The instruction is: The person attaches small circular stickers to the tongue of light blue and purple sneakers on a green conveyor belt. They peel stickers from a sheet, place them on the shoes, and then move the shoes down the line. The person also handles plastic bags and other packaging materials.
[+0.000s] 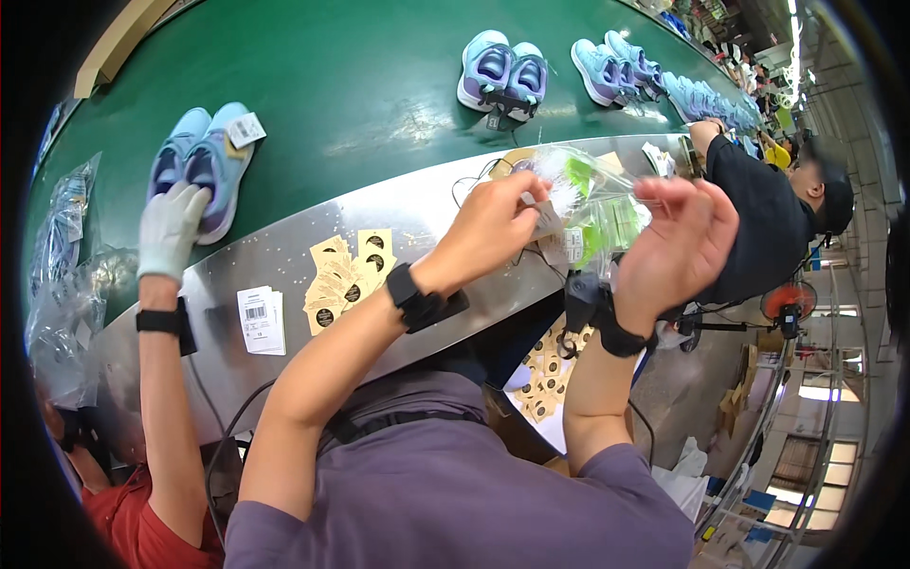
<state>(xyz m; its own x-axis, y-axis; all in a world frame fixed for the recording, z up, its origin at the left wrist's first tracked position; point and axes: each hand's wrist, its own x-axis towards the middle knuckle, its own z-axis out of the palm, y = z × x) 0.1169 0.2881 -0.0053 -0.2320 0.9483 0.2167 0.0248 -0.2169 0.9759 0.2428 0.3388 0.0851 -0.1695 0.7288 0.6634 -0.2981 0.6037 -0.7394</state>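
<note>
My left hand (498, 226) is closed in a pinch on a small white tag (547, 220) over the metal ledge. Just right of it lies a clear plastic bag (607, 185) with thin white strands and bright green pieces. My right hand (684, 232) is raised beside that bag, palm toward me, its fingers loosely curved and the thumb apart; no object shows in the palm. Below it, near my wrist, a dark tool (583, 294) is partly hidden. A co-worker's white-gloved hand (171, 228) reaches into a pair of light blue shoes (223, 161) at the left.
Tan cards (336, 284) and white barcode labels (263, 322) lie on the metal ledge (417, 204). More shoes (502, 76) stand along the green belt (360, 95). Clear plastic bags (62, 322) are at far left. Another person (768, 218) and a fan (789, 303) are at right.
</note>
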